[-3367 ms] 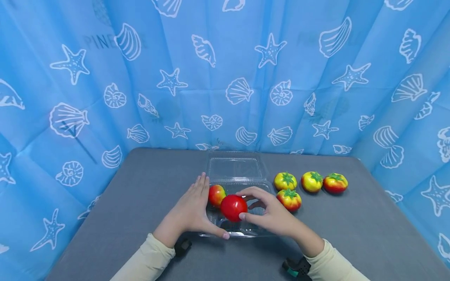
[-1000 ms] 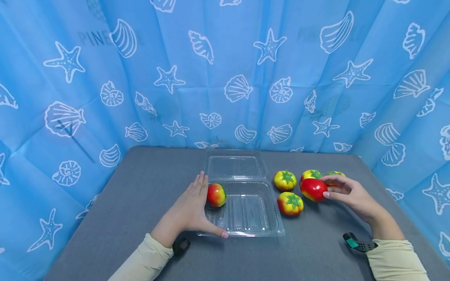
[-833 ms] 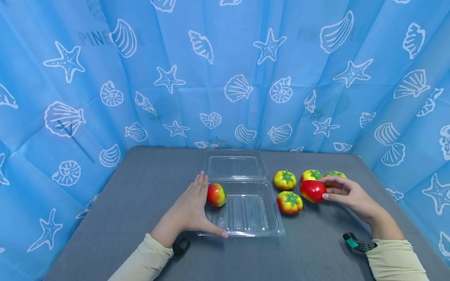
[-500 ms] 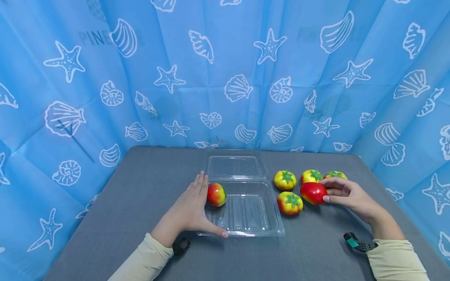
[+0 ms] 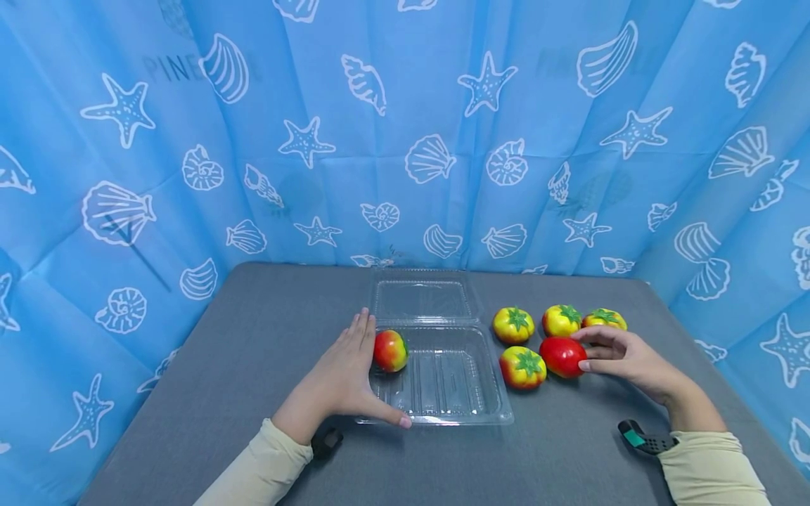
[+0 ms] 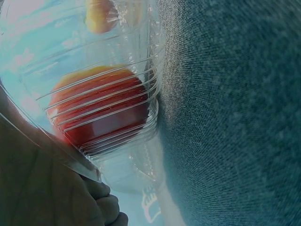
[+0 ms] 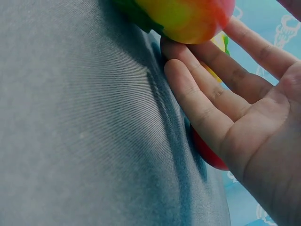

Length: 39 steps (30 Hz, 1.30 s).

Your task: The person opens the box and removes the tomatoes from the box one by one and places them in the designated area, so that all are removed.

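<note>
My right hand (image 5: 623, 358) pinches a toy tomato (image 5: 562, 357) by its right side, between the thumb and fingertips. The tomato's glossy red bottom faces up, and in the right wrist view its green leaves are turned to the cloth. My left hand (image 5: 344, 379) lies along the left side of a clear plastic clamshell box (image 5: 500, 419), fingers straight and thumb spread along the front rim. Inside that box, by the left wall, is a red-and-yellow toy fruit (image 5: 389, 351); its red side (image 6: 101, 110) shows through the ribbed wall in the left wrist view.
Several yellow-and-red toy tomatoes with green leaf tops stand right of the box: a near one (image 5: 522, 367), one behind it (image 5: 513, 325), and others (image 5: 562, 320) further right. The box's lid (image 5: 422, 301) lies folded back. A blue curtain (image 5: 405, 140) hangs behind the grey table (image 5: 272, 316).
Earlier my right hand held the tomato over the box; it has carried it right, to the other tomatoes, and lowered it slightly in the last second. My left hand has stayed put.
</note>
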Tool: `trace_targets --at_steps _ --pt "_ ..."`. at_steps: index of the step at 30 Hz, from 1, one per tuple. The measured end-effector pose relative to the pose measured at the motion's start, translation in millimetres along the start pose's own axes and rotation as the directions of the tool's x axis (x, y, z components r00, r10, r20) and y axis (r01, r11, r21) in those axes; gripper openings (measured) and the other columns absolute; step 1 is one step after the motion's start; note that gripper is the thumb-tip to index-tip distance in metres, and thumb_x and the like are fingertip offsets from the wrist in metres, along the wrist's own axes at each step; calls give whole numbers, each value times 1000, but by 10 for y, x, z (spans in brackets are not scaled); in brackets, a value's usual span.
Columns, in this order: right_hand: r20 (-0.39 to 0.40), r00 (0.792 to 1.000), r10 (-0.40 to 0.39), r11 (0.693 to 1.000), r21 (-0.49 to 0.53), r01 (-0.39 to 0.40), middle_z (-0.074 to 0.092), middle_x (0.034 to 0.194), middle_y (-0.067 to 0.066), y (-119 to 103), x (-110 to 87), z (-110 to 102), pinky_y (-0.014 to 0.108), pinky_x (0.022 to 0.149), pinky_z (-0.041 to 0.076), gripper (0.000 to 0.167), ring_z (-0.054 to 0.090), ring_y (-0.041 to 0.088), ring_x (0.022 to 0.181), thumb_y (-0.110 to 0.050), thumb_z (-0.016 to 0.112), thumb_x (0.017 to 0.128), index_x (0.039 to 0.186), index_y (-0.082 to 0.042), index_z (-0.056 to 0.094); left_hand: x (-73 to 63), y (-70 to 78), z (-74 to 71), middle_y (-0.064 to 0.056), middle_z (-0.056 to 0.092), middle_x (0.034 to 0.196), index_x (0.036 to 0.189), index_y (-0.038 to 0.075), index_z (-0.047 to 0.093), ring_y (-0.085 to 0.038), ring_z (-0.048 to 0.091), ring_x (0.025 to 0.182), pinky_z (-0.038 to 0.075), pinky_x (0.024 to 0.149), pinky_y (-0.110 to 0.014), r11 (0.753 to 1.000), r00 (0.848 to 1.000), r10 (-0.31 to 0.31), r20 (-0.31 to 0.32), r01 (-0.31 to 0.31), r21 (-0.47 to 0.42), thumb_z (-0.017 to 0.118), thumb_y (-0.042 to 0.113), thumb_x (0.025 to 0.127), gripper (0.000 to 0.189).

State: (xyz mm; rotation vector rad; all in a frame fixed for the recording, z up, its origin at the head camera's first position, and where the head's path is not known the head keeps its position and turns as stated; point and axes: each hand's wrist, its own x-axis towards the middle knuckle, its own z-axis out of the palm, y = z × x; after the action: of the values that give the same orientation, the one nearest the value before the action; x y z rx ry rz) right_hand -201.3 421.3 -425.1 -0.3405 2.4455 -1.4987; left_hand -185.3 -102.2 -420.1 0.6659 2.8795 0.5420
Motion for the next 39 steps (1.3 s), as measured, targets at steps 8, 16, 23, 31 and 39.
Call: trace_targets --at_steps 8,16,23,31,39 --pt "18 1000 10 1000 6 -10 64 128 -19 20 -9 -10 29 88 64 46 70 4 111 -8 67 102 145 2 52 9 -15 16 -15 -4 179 171 6 9 -36 2 167 21 133 -56 1000 1000 7 -9 -7 -6 72 98 56 160" --pt "70 997 33 999 5 -34 61 129 -12 11 -11 -29 29 89 64 47 71 6 113 -8 69 101 143 2 49 10 -24 21 -16 -3 179 171 6 10 -37 3 167 22 133 -56 1000 1000 13 -15 -13 2 70 100 56 160" --pt "114 993 34 999 -16 -32 62 130 -4 9 5 -32 27 90 63 47 70 6 114 -9 67 102 143 4 47 11 -15 19 -16 -2 179 171 6 9 -36 2 167 21 133 -56 1000 1000 11 -14 -11 -15 72 98 56 159" --pt "111 993 39 999 1 -40 64 128 -6 16 -2 -42 28 91 63 45 70 7 114 -8 67 102 142 3 48 8 -9 10 -14 -6 179 171 6 9 -36 2 167 21 133 -55 1000 1000 20 -12 -20 -4 69 100 56 160" --pt "110 994 28 999 11 -30 63 128 -9 5 -10 -46 28 91 63 44 71 7 114 -7 68 101 141 1 50 3 -12 10 -14 -6 179 171 6 8 -36 1 168 20 133 -55 1000 1000 17 -7 -17 -14 71 99 56 160"
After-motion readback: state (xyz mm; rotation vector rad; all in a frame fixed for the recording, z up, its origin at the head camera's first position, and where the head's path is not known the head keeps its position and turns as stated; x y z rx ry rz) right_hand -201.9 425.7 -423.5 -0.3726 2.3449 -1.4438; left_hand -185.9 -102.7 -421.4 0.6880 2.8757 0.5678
